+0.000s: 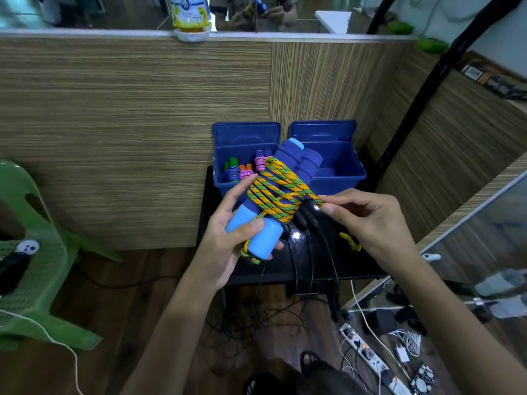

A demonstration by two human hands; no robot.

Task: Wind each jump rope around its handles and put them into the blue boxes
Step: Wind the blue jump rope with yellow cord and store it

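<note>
My left hand grips two blue foam jump-rope handles held side by side, tilted up to the right. An orange-and-green rope is wound round them in several turns. My right hand pinches the rope's loop at the right of the bundle. A loose rope end lies on the black table. Behind stand two open blue boxes: the left box holds wound ropes with green and orange handles, and the right box shows only its blue inside.
Black cords hang over the table's front edge to the floor. A green plastic chair stands at the left. A power strip and cables lie on the floor at the right. A wood-grain partition rises behind the boxes.
</note>
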